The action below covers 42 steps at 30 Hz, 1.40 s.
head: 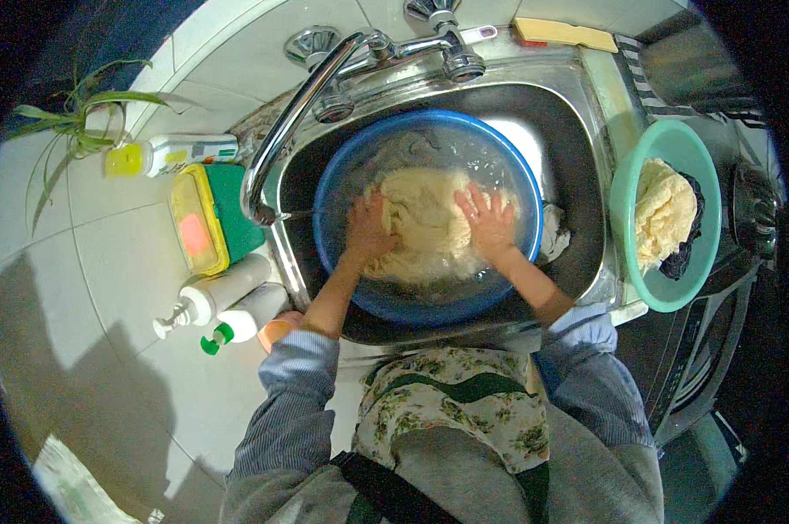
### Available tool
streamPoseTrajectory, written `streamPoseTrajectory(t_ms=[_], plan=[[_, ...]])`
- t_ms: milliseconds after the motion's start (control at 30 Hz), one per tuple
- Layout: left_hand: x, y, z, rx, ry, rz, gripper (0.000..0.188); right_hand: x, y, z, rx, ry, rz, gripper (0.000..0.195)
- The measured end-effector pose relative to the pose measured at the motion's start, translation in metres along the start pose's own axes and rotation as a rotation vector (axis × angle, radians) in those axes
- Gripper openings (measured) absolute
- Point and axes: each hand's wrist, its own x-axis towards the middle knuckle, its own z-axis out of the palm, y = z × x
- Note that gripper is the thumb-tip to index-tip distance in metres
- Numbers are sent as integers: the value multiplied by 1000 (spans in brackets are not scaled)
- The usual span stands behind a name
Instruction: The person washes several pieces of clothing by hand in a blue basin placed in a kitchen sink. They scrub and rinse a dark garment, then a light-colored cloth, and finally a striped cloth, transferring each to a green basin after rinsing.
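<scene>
A blue plastic basin (427, 118) of water stands inside the steel sink (577, 275). In its water lies a bunched cream cloth (427, 209), partly under the surface. My left hand (370, 226) rests on the cloth's left side, partly in the water. On the opposite side my right hand (489, 219) presses the cloth with its fingers spread. Neither hand is closed around the fabric, as far as shows. A chrome faucet spout (302, 105) reaches over the sink's left edge, near the basin rim.
At right, a mint-green basin (620, 190) holds another cream cloth (663, 209) and a dark one. A grey cloth (554, 232) lies beside the blue basin. Left stand a yellow-lidded container (201, 219), a white pump bottle (227, 288), another bottle (253, 314) and a potted plant (80, 124).
</scene>
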Motion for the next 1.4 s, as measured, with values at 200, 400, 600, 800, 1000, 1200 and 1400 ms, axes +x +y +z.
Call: streamPoseTrajectory(t_ms=[200,400,600,800,1000,1200,1400], plan=[[47,-1,50,201,46,155,69,12,8,58,-12,145,-160,64],[5,-12,-8,-125,285,214,39,-4,-9,-17,609,-82,144,66],[-107,65,-98,-929,226,297,29,-34,-39,-105,2395,-844,718,73],[-205,118,-139,-886,330,460,24,-31,-63,-75,2852,-448,409,77],[-263,117,-161,-989,248,579,25,-36,-72,-71,2859,-442,543,69],[-266,74,-175,-1523,262,440,24,-53,-74,-82,2795,-549,263,47],[-135,24,-142,-1743,326,203,62,-83,-50,-123,2753,-853,322,44]])
